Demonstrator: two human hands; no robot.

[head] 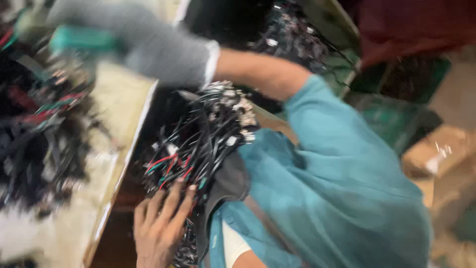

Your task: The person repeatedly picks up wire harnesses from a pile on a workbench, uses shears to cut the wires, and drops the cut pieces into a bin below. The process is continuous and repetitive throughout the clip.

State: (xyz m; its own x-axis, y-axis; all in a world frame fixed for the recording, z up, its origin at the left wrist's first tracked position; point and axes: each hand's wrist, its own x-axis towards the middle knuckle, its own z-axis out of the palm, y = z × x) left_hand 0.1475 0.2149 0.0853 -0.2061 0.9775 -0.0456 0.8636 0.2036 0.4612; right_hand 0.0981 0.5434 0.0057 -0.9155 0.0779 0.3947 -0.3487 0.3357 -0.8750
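Your bare left hand [158,226], low in the frame left of centre, had its fingers spread and bent against the underside of a thick bundle of wire harnesses [203,139], black cables with a few red and green strands and pale connectors at the ends. The hand was only partly closed, cupping rather than clamping, which looked meant to keep the loose mass from sliding off your lap and the teal shirt [337,188] behind it.

Your right arm crossed the upper part of the frame. Its hand [148,44], in a grey knitted glove, reached toward the upper left, where a teal-handled tool [82,38] showed at the fingers. The blur was too heavy to tell whether the hand gripped the tool or merely lay over it.

The bundle sat in the middle of the frame, just beside the edge of the pale desk [124,99]. More tangled wires [34,134] lay heaped on the desk at the left, well apart from your left hand. Cardboard boxes [436,154] stood at the right edge.
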